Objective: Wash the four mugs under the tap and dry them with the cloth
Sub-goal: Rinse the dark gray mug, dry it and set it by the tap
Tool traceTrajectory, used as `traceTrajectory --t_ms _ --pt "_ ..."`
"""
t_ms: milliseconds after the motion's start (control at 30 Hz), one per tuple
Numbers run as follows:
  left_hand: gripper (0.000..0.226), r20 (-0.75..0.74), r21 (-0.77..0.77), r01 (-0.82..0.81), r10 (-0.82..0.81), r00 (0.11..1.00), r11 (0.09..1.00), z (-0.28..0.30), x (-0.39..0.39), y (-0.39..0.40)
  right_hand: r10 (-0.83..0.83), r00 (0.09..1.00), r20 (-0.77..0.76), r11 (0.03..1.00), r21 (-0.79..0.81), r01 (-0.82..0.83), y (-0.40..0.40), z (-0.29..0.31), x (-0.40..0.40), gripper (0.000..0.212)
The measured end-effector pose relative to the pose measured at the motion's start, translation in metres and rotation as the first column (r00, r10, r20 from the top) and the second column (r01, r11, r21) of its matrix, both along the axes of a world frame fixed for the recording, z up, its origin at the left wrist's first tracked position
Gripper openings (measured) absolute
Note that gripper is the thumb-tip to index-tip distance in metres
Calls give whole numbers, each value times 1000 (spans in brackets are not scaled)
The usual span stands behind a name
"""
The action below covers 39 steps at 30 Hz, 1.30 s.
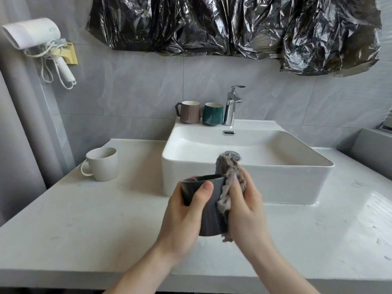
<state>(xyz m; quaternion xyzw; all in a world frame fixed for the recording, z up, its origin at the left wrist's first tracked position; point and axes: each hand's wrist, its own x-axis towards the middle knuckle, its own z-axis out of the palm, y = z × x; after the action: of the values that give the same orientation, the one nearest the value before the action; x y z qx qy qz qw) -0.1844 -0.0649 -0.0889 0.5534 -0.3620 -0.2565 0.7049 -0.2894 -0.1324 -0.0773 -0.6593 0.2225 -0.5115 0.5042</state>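
Dark grey mug held above the table, in front of the sink. Left hand fingers clamped round its side, thumb across the front. Right hand fingers clamped on the cloth, pressing it to the mug's right side. White mug on table left of sink; brown mug and green mug on the sink's back ledge, left of the tap.
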Motion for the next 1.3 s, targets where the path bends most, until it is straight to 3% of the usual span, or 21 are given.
traceTrajectory --t_ms 100,233,267,333,400,567,667,733,833,900,967,1067,1167,1233,1300 --pt "63 -20 -33 3 -4 1000 999 8 0 -1 7 1000 7 992 -123 -6 14 2 -2 45" --pt "46 -23 -54 10 -11 1000 998 17 7 -3 -128 986 -111 880 -471 61 33 -23 -8 66" --pt "48 -20 -47 7 -8 1000 999 15 6 -2 -110 989 -96 888 -456 54 26 -24 -9 63" --pt "60 -15 -25 9 -9 1000 1000 10 3 0 -27 998 -62 977 -214 13 9 -15 -7 49" --pt "67 -14 -29 18 -19 1000 999 6 -1 2 -9 998 -66 1000 -19 8 5 -9 -5 36" --pt "65 -35 -56 35 -37 999 998 18 7 2 -25 993 -112 960 -279 -7 40 -15 -6 62" --pt "68 -7 -45 18 -18 1000 999 19 4 3 -20 998 -68 991 -135 11 9 -5 -2 34" --pt "70 -16 -48 17 -18 1000 999 18 3 2 -26 996 -85 997 -81 19 7 -2 -3 30" --pt "61 -32 -67 -41 39 999 997 22 10 -2 -70 992 -107 951 -307 33 41 -12 -6 59" --pt "54 -33 -61 -52 50 998 997 24 13 -2 -199 970 -139 828 -554 90 50 -26 -8 70" --pt "57 -66 -55 -66 62 996 996 24 12 -1 -273 954 -127 776 -615 140 41 -33 -10 76" --pt "64 -215 -90 -103 81 973 991 21 10 -2 -307 948 -84 831 -509 224 41 -38 -12 75" --pt "83 -313 -121 -72 31 949 990 23 8 -2 -153 984 -96 987 -59 148 46 -29 -9 55" --pt "86 -308 -122 -22 -17 951 992 27 2 -2 -60 993 -102 982 175 77 41 -24 -5 38" --pt "75 -227 -125 -26 -3 974 992 30 -5 -4 26 1000 -10 915 402 -20 40 -16 -1 37"
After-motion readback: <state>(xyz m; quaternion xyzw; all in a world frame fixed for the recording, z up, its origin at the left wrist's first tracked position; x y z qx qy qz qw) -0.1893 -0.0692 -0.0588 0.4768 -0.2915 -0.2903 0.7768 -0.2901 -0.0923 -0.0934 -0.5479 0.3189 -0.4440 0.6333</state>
